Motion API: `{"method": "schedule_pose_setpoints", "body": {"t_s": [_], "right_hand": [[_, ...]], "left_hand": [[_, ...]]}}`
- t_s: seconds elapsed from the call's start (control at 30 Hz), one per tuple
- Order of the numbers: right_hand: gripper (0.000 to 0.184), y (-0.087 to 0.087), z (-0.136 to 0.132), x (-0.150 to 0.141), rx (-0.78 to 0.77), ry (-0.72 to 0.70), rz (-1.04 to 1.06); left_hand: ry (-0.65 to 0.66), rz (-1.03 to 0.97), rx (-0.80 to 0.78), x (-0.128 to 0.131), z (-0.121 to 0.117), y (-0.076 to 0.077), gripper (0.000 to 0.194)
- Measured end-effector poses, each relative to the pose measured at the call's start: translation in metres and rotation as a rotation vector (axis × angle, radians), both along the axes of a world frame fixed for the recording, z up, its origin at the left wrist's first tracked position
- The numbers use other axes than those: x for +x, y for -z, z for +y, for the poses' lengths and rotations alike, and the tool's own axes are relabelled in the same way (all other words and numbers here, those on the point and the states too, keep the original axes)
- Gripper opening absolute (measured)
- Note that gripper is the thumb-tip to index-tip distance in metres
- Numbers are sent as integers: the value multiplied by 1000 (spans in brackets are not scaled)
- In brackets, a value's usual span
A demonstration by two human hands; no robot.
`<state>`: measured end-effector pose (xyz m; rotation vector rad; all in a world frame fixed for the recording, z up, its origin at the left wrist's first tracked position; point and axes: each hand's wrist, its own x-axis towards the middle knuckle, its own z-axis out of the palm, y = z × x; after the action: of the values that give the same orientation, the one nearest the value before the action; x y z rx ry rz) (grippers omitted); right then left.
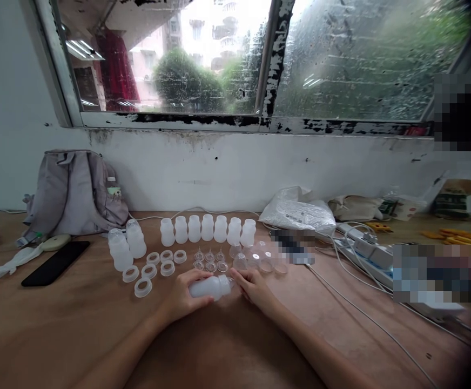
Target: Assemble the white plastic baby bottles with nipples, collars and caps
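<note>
My left hand (182, 296) is wrapped round a frosted baby bottle (206, 289), which lies on its side just above the table with its top to the right. A collar ring (224, 285) sits on the bottle's top. At that end, the fingers of my right hand (255, 289) are closed on a clear teat (231, 282), mostly hidden by them. Beyond my hands stand several clear teats (210, 266). Several loose collar rings (143, 287) lie to the left, and several clear domed caps (255, 256) to the right.
Several uncapped bottles (207, 227) stand in a row near the wall. Two bottles with tops (121, 251) stand at left. A black phone (56, 263) and grey backpack (71, 189) are further left. At right are a plastic bag (298, 210), a power strip (365, 262) and cables.
</note>
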<state>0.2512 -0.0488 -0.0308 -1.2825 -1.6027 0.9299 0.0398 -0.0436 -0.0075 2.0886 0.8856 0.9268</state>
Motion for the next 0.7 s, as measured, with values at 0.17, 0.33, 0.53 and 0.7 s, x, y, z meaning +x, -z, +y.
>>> {"method": "schedule_pose_setpoints", "body": {"t_s": [0.17, 0.33, 0.53, 0.7], "right_hand": [[47, 1, 1, 1, 11, 26, 44], [46, -19, -10, -2, -202, -148, 335], [53, -20, -13, -3, -291, -306, 383], [47, -8, -7, -1, -289, -245, 319]], "left_hand": [[-29, -12, -47, 0, 2, 2, 38], [-43, -66, -165, 0, 9, 5, 39], [-13, -99, -195, 0, 11, 10, 41], [36, -66, -133, 1, 7, 9, 41]]}}
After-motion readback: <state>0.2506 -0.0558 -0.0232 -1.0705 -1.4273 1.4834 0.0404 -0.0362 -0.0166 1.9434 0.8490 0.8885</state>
